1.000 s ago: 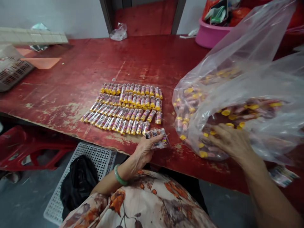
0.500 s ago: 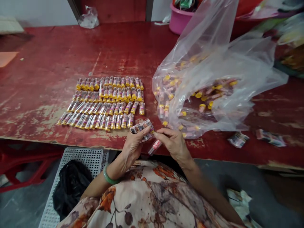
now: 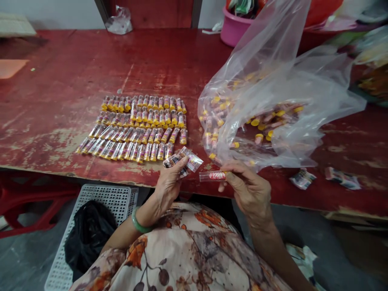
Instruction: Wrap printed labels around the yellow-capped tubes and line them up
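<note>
My left hand (image 3: 169, 180) is closed on several small printed plastic sleeves (image 3: 192, 160), fanned out between thumb and fingers. My right hand (image 3: 250, 188) pinches a clear tube (image 3: 212, 176) at its capped end; the tube lies level, its see-through end toward my left hand, with red and white contents inside. Beyond my left hand, rows of wrapped tubes with yellow caps (image 3: 141, 129) lie side by side on the red table (image 3: 75, 72). Past my right hand, a large clear plastic bag (image 3: 303, 145) holds many loose yellow-capped tubes (image 3: 259, 138).
Two bundles of printed sleeves (image 3: 303, 178) lie near the table's front edge at right. A pink basin (image 3: 232, 30) stands at the back. Below at left are a white perforated crate (image 3: 60, 258), a black bag (image 3: 91, 234) and a red stool (image 3: 45, 202).
My right hand has moved right, away from my left, and the tube has turned from slanting to level. One sleeve now sticks out further from my left hand.
</note>
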### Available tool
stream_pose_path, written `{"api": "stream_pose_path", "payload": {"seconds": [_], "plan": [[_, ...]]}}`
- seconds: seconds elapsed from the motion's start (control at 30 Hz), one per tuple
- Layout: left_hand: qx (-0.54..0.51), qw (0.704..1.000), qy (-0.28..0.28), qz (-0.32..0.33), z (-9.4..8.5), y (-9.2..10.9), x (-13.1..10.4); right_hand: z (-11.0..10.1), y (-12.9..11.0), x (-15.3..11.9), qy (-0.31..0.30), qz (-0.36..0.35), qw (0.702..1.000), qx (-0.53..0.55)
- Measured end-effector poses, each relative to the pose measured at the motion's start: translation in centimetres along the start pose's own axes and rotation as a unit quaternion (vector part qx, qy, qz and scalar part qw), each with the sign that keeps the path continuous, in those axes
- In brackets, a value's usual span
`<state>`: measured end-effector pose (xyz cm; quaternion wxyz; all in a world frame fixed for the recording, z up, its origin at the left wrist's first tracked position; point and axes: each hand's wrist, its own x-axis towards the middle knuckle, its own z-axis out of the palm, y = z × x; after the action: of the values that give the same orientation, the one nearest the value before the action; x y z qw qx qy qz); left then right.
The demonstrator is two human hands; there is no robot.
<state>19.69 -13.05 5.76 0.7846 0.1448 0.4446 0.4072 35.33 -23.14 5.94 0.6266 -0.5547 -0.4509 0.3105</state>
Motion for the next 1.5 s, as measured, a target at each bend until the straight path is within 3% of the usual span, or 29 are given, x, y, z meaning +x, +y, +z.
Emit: {"api": "stream_pose_path", "payload": {"seconds": [0.33, 0.53, 0.8, 1.13, 1.33, 1.5], "plan": [[0.001, 0.999, 0.03, -0.02, 0.1, 0.0, -1.1, 1.0, -0.1, -0.9, 0.06, -0.048, 0.997, -0.012], [-0.013, 0.999, -0.034, 0.002, -0.3, -0.5, -0.9, 0.8, 0.2, -1.3, 0.077, -0.041, 0.996, 0.014], [-0.043, 0.998, -0.036, 0.017, 0.0, -0.7, -0.9, 1.2, -0.3, -1.9, 0.084, -0.064, 0.993, 0.043], [-0.031, 0.998, -0.022, -0.047, 0.0, -0.8, -1.5, 1.3, -0.3, -2.0, 0.112, -0.073, 0.991, 0.029], [-0.033, 0.998, -0.047, 0.003, 0.2, -1.1, -1.2, 1.2, 0.0, -2.0, 0.122, -0.08, 0.988, 0.049], [-0.031, 0.999, -0.038, -0.005, 0.3, -1.2, -1.3, 1.3, -0.2, -2.3, 0.133, -0.08, 0.987, 0.04]]}}
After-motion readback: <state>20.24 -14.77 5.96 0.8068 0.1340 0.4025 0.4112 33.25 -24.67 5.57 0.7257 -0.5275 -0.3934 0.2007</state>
